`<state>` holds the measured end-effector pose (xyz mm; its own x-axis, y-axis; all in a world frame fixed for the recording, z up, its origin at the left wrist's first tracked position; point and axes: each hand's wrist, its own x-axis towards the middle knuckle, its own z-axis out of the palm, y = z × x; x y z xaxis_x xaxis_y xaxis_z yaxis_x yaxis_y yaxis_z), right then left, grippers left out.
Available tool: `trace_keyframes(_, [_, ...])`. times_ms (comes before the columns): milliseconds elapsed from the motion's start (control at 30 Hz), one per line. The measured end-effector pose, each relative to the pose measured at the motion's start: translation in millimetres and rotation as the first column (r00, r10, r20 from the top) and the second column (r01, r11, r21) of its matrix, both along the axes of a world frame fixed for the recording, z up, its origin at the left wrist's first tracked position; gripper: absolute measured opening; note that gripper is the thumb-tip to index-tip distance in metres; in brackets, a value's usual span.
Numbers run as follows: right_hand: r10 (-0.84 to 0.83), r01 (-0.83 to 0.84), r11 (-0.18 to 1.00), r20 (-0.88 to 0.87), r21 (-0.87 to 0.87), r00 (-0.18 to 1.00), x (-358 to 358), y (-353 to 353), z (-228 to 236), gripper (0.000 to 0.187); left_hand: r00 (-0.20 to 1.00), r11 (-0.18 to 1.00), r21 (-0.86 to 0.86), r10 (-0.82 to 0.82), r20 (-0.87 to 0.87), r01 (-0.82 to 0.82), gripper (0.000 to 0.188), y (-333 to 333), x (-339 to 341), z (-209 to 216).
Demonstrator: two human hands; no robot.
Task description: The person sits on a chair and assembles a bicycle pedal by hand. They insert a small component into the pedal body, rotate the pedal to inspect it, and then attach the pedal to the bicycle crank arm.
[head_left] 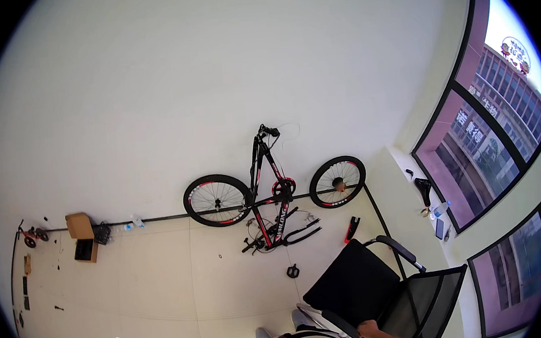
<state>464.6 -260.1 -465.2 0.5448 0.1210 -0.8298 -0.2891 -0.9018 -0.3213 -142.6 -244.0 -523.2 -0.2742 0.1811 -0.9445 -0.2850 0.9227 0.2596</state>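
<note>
My right hand reaches in from the lower edge, its fingers curled on the near armrest of a black mesh-backed office chair. My left hand is not in view. Beyond the chair, a black and red bicycle frame stands on end against the white wall. One wheel leans to its left and another wheel to its right. Loose parts, among them a black fork, lie by the frame's foot. A black pedal sits nearer on the tiled floor.
A red and black part lies beyond the chair. On the windowsill at right are a bicycle saddle, a clear bottle and a phone. An open cardboard box and a small red bike stand at far left.
</note>
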Motion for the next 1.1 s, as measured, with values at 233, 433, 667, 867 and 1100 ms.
trace_keyframes(233, [-0.072, 0.068, 0.989, 0.025, 0.132, 0.997, -6.8, 7.8, -3.1, 0.010, 0.981, 0.886, 0.464, -0.091, 0.172, 0.001, 0.032, 78.9, -7.7, -13.7])
trace_keyframes(433, [-0.092, 0.105, 0.940, -0.056, 0.325, 0.994, -36.4, 33.4, 15.8, 0.018, 0.991, 0.847, 0.515, -0.102, -0.087, 0.133, 0.024, 209.9, 72.0, 59.4])
trace_keyframes(667, [0.028, -0.026, 0.977, -0.009, 0.209, 1.000, -37.9, 17.4, 6.0, 0.019, 0.973, 0.829, 0.509, -0.199, -0.117, 0.231, 0.025, 195.6, 84.6, 67.6])
trace_keyframes(867, [0.044, -0.045, 0.989, 0.011, 0.140, 0.999, -27.1, 6.1, 1.5, 0.016, 0.971, 0.952, 0.255, -0.119, -0.209, 0.172, 0.024, 99.4, 31.2, 16.6])
trace_keyframes(1100, [0.149, -0.137, 0.961, -0.036, 0.240, 0.988, -22.1, 41.6, 3.1, 0.014, 0.942, 0.968, 0.134, 0.239, -0.237, -0.212, 0.018, 41.9, 2.5, 16.4])
